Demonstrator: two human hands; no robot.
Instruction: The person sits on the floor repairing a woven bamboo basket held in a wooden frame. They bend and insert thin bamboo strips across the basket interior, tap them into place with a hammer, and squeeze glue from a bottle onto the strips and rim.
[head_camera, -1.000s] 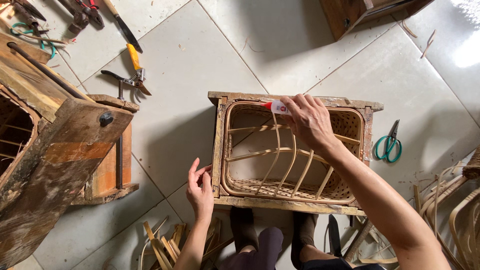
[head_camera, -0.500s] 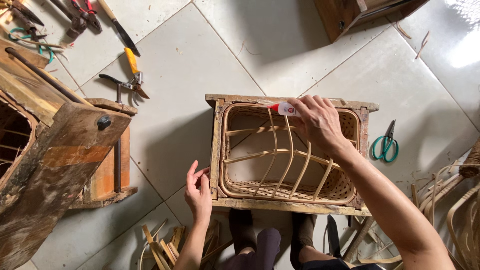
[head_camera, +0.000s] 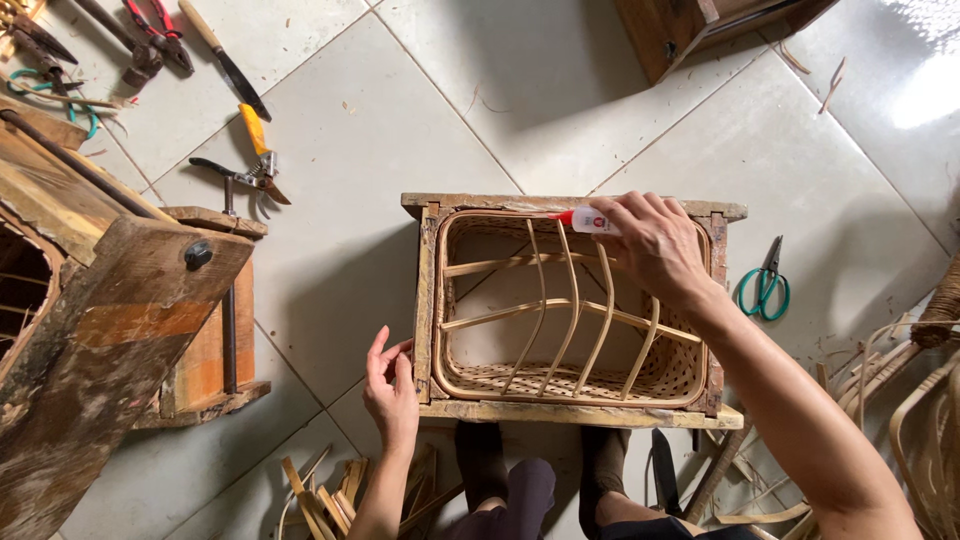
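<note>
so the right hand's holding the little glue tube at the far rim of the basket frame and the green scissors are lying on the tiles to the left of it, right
Not quite. The green scissors lie on the tiles to the right of the basket frame, not the left; the head view shows it. The rest stands: the right hand holds the small glue tube at the frame's far rim.

Right hand (head_camera: 650, 245) with glue tube (head_camera: 585, 220) shifted slightly right along basket (head_camera: 560, 385) rim.
</note>
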